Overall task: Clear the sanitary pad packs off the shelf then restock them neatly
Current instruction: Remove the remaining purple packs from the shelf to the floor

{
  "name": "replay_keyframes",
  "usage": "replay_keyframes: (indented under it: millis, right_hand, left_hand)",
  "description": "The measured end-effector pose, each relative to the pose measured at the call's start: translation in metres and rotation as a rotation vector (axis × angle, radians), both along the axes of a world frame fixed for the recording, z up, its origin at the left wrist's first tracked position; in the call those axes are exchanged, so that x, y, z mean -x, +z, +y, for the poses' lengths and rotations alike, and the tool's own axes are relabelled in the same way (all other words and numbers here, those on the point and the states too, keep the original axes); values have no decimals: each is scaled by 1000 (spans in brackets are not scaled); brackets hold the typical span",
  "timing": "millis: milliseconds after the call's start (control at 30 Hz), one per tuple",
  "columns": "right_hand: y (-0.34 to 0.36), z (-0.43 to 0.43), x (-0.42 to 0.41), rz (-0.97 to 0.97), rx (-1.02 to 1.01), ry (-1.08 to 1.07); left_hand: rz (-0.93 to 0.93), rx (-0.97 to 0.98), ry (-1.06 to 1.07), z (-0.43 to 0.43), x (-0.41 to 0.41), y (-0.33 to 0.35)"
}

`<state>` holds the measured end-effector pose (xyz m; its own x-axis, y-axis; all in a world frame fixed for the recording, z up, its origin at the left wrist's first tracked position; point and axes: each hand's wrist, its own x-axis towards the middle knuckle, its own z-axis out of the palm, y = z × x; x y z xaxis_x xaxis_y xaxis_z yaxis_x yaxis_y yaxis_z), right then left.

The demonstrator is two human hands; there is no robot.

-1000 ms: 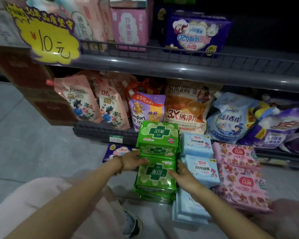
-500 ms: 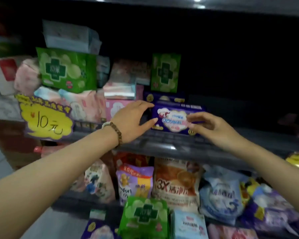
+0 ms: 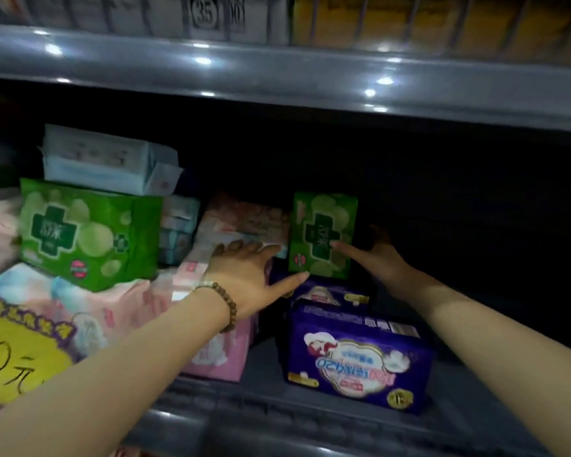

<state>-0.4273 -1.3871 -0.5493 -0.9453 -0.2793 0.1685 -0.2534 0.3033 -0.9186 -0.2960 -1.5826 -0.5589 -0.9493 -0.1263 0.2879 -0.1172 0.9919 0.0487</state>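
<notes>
A small green sanitary pad pack [image 3: 320, 225] stands upright at the back of the dark shelf. My right hand [image 3: 378, 255] holds its right edge, thumb across the front and fingers behind. My left hand [image 3: 249, 268], with a bead bracelet on the wrist, reaches in with straight fingers to the pack's left edge, its thumb by the lower left corner. A purple pack [image 3: 356, 361] stands at the shelf front below my hands, with a second purple pack [image 3: 327, 293] behind it. A larger green pack [image 3: 86, 232] lies on pink packs at the left.
A white and blue pack [image 3: 106, 163] tops the left pile, and a pink pack [image 3: 221, 354] stands under my left wrist. A yellow price sign [image 3: 10, 361] hangs at the left. The wire front rail [image 3: 277, 420] edges the shelf; the upper shelf lip [image 3: 277, 77] runs overhead.
My view rose from the floor stacks to the shelf. Both hands left the purple pack at the front and reached deeper, to the small green pack at the back.
</notes>
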Motion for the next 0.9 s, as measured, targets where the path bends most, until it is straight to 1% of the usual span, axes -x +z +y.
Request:
replay_keyframes:
  millis: [133, 200, 300, 367, 433, 533, 600, 633, 733, 800, 867, 900]
  right_hand:
    - [-8, -13, 23, -41, 32, -25]
    - [-8, -19, 24, -67, 41, 13]
    - [-8, -25, 29, -159, 42, 97]
    - [-8, -27, 24, -169, 12, 101]
    - [-4, -30, 13, -149, 22, 87]
    - [5, -28, -1, -86, 140, 16]
    - [16, -20, -20, -63, 246, 18]
    - [23, -15, -33, -54, 272, 32]
    - [42, 6, -77, -50, 288, 94]
    - [45, 21, -104, -76, 246, 153]
    - [44, 36, -133, -111, 153, 259]
    - [43, 43, -148, -139, 99, 300]
  left_hand:
    - [14, 33, 4, 2, -1, -4]
    - [44, 34, 0, 1, -1, -7]
    - [64, 5, 0, 0, 0, -9]
    - [56, -10, 0, 1, 0, -8]
    - [53, -16, 4, 1, 0, -9]
    - [85, 5, 12, -2, 3, -12]
    - [121, -39, 19, -4, 4, -13]
    - [140, -107, 8, -2, 1, -9]
    - [205, -445, -57, 8, -23, 12]
    - [328, -634, -170, 20, -47, 24]
    - [439, -950, -345, 31, -73, 30]
    - [431, -1101, -386, 35, -86, 29]
